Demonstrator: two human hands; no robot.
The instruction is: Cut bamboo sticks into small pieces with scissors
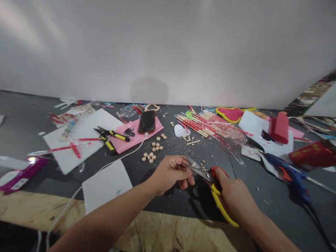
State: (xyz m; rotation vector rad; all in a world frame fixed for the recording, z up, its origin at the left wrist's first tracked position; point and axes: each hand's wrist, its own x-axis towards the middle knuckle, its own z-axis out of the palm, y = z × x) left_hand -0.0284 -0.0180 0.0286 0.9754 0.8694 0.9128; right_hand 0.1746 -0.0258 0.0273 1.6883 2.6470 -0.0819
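Note:
My right hand (236,196) grips a pair of scissors (201,170) with yellow and red handles, the blades pointing left. At the blade tips, my left hand (174,173) is closed in a pinch; whatever lies between its thumb and finger is too small to make out. Tiny light-coloured cut bits (203,164) lie just past the blades. Farther off to the left are small piles of short wooden pieces (149,157). Beyond the hands sits a bundle of red and bare wooden sticks (195,126), partly under clear plastic, beside a white paper cutout (181,131).
A phone (147,121) on pink paper (123,141) trails a white cable across the table. Black-and-yellow pliers (106,140) lie left of it. White sheets (106,187) are at left. A blue glue gun (288,175) and red packet (309,154) lie at right. A pale wall stands behind.

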